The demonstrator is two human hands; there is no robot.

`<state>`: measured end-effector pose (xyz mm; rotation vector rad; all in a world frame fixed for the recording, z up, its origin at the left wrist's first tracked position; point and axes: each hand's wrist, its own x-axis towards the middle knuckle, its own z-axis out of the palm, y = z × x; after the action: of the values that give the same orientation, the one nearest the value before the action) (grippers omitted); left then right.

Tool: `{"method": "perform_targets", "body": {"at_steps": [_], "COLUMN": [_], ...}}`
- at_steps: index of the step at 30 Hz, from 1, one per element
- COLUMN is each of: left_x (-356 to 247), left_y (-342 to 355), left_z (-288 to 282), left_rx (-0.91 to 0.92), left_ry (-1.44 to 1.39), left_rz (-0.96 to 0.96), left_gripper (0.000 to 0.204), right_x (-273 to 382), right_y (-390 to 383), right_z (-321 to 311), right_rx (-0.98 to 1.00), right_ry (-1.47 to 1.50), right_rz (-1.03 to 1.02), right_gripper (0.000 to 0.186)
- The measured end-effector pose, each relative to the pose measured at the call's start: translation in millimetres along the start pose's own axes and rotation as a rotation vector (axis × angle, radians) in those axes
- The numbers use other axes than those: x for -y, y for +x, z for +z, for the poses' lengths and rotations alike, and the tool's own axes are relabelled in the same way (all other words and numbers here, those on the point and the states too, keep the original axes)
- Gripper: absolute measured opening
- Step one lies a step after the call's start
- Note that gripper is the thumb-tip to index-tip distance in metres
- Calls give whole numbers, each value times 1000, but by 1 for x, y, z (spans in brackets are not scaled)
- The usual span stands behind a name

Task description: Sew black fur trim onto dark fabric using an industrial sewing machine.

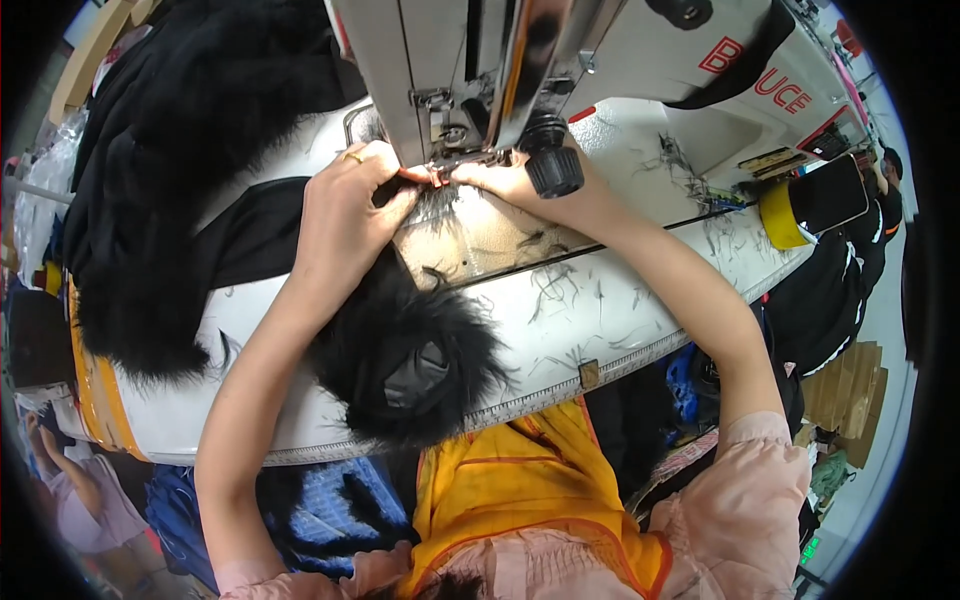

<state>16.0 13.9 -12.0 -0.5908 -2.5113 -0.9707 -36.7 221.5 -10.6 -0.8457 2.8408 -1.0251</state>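
Note:
Under the head of a white sewing machine (400,60), both my hands meet close to the presser foot (440,172). My left hand (350,200), with a ring on one finger, pinches the edge of a black furry garment (270,225) just left of the needle area. From the right, my right hand (550,190) presses its thumb on a black tuft by the foot; its other fingers are mostly hidden behind the machine head and a black knob (553,165). A round furry end with a dark lining (420,375) hangs at the table's near edge.
Loose black fibres (560,285) litter the white table. A measuring tape (520,398) runs along its front edge. At the right a phone (830,190) leans by a yellow tape roll (782,218). More black fur (190,90) is piled left. Another person (90,490) sits at lower left.

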Motion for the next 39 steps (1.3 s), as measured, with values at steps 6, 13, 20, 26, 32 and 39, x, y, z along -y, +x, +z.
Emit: {"method": "perform_targets", "body": {"at_steps": [6,13,20,26,32,39], "left_x": [-3,-13,-44,-71,-52,-69], "left_y": [10,-6,-96,-102,-109,-86], "left_z": [-2,-56,-121,-136,-114,-112], "left_rx": [-12,239,286,331,448,696], "left_ry": [24,-143,648,-34,-362,-397], "left_rz": [75,217,441,-417,-602,-561], "left_gripper": [13,37,12,35,55,53], "right_x": [-93,-36,-61,-35,43,123], "right_y": [19,16,17,-28,-86,-48], "right_z": [49,16,-11,-57,-37,-28], "right_rx": [-215,-37,-183,-29,299,639], "right_ry": [-79,142,-173,-460,138,170], "right_rz": [-158,43,-35,21,-254,-483], "right_gripper": [46,28,37,32,36,22]}}
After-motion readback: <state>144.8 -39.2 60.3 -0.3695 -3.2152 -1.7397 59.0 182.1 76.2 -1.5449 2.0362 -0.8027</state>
